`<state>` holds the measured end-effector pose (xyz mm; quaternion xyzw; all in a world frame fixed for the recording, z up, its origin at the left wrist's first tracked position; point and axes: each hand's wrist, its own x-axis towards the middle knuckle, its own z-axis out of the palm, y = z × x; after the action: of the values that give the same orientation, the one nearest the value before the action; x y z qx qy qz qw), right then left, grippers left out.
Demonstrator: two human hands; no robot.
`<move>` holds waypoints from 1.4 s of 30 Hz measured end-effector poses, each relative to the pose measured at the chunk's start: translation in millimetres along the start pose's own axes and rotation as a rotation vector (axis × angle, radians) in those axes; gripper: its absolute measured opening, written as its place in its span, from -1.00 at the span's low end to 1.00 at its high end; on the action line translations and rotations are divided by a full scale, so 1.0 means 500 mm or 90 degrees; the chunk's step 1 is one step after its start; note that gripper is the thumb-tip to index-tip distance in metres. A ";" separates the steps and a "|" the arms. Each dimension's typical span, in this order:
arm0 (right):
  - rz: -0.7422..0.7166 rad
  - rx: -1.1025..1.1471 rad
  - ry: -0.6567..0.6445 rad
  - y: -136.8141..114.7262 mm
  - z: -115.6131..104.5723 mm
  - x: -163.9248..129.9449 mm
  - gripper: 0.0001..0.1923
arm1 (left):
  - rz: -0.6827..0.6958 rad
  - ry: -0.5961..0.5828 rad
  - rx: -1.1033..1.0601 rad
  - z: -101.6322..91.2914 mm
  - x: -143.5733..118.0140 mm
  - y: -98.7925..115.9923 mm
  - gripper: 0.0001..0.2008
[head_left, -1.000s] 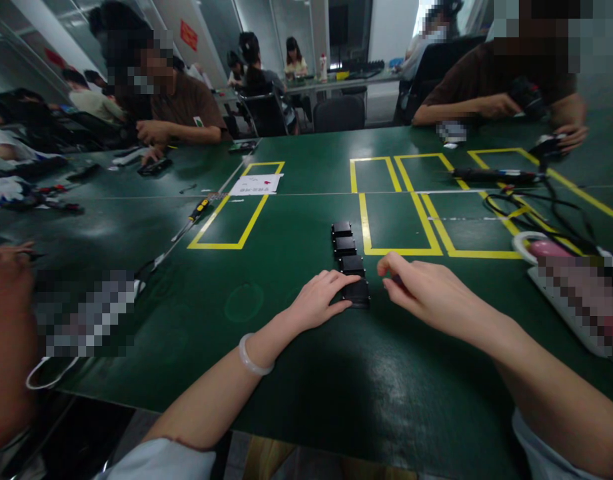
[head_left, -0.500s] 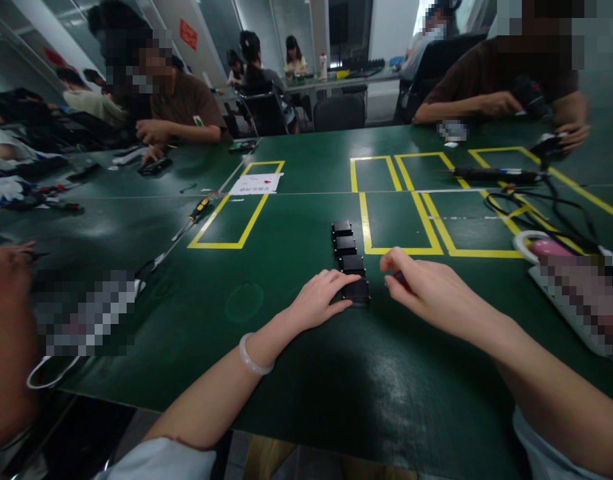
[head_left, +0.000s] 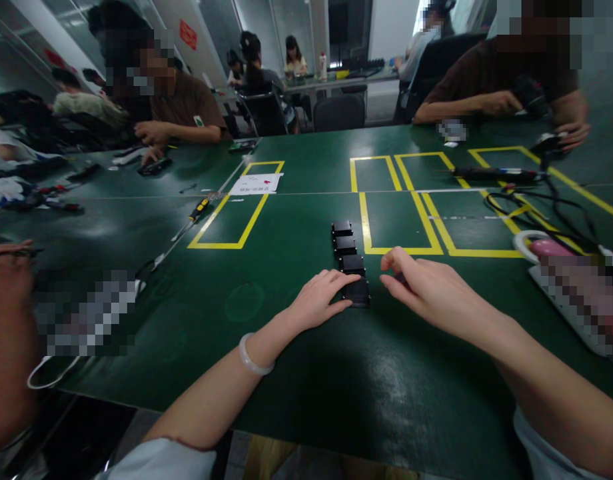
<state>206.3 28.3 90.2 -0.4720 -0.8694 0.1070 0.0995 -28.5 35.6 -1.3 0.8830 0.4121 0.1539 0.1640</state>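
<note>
A row of several small black blocks (head_left: 343, 244), with shiny bits at their corners, runs away from me on the green table. My left hand (head_left: 322, 300) grips the nearest black block (head_left: 357, 291) from its left, index finger along the far edge and thumb at the near corner. Just right of that block, and apart from it, is my right hand (head_left: 429, 287). Its fingers are curled, but a gap shows between thumb and index finger. Whether anything small sits deeper in the right palm is hidden.
Yellow tape rectangles (head_left: 402, 251) mark the table. A yellow-black screwdriver (head_left: 199, 209) and a white paper (head_left: 256, 184) lie to the left. Right, a black corded tool (head_left: 496, 175) lies near a light tray (head_left: 561, 313). Co-workers sit opposite; another person's arm (head_left: 9, 347) is at left.
My right thumb and fingertips have shifted slightly. My left hand and the row of blocks stay in place.
</note>
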 end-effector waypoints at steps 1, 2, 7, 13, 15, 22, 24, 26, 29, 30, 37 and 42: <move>0.004 -0.008 -0.001 0.000 0.001 0.001 -0.78 | -0.001 -0.001 0.000 0.000 0.000 0.000 -0.52; 0.005 -0.014 -0.003 0.000 0.001 0.002 -0.78 | -0.001 -0.002 0.001 -0.001 0.000 0.001 -0.52; -0.007 -0.006 -0.015 0.001 -0.001 0.001 -0.82 | -0.002 -0.003 -0.001 -0.002 0.000 0.001 -0.52; 0.008 -0.013 -0.009 -0.002 -0.003 0.001 -0.80 | -0.003 -0.002 0.002 -0.001 -0.001 0.000 -0.51; 0.012 -0.037 -0.010 -0.002 -0.001 0.003 -0.76 | -0.003 -0.003 0.004 0.000 -0.001 0.000 -0.50; -0.006 -0.009 -0.016 0.006 0.001 0.000 -0.86 | -0.002 0.001 0.004 0.001 0.001 0.000 -0.51; -0.009 0.000 -0.006 0.006 0.001 -0.001 -0.85 | -0.001 0.001 0.004 0.000 0.000 0.000 -0.51; -0.008 0.001 0.000 0.005 0.002 -0.001 -0.85 | 0.000 0.000 0.004 0.000 0.000 -0.001 -0.51; -0.002 -0.009 -0.005 0.004 0.003 0.001 -0.82 | 0.000 -0.001 0.004 0.000 0.000 -0.002 -0.51; 0.000 -0.018 -0.005 0.003 0.004 0.002 -0.79 | 0.000 -0.001 0.005 0.000 0.000 -0.002 -0.51; -0.002 -0.003 0.007 0.004 0.004 0.000 -0.87 | 0.003 0.000 0.003 0.000 0.000 -0.001 -0.51; -0.007 0.002 0.015 0.002 0.001 0.000 -0.90 | 0.006 0.004 -0.001 0.000 0.000 -0.001 -0.52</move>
<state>207.2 28.8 89.4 -0.4683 -0.8705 0.1023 0.1113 -29.1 36.0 -1.4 0.8842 0.4084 0.1579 0.1628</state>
